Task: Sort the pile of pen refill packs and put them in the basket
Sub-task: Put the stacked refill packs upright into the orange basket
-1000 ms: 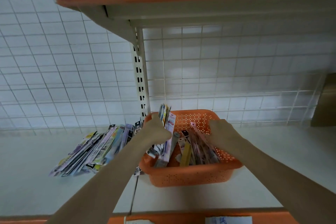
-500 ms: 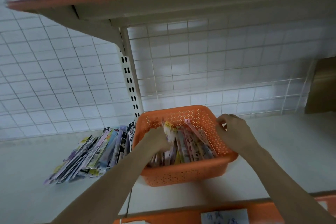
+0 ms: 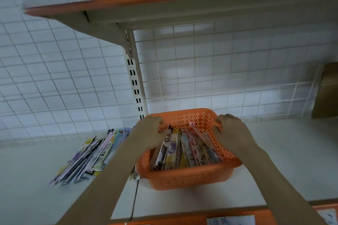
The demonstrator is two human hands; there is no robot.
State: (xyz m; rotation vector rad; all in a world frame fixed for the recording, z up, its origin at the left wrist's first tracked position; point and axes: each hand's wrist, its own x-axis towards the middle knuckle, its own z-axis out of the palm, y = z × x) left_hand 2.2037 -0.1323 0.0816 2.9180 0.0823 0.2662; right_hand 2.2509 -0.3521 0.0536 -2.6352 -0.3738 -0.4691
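Pen refill packs [image 3: 86, 159] lie in a fanned pile on the white shelf [image 3: 27, 179], just beside the left wall of the orange basket [image 3: 188, 179] and untouched, much as they lay a second ago. Next along, the left hand [image 3: 150, 129] has changed its job: a second ago it gripped a bundle of packs standing above the basket's left rim, half a second ago it was pushing them down inside, and now its fingers curl over the far left rim with the thumb lying inside against the nearest pack. It holds no packs. The sorted packs [image 3: 184, 150] lean in a row inside the basket, tilted toward its right wall. On the right, the right hand [image 3: 230, 131] has come off the packs it was steadying and grips the far right rim, fingers hooked over the edge. With both hands on the rim, that bundle looks delivered; the shelf pile remains to sort, so the task seems roughly half done.
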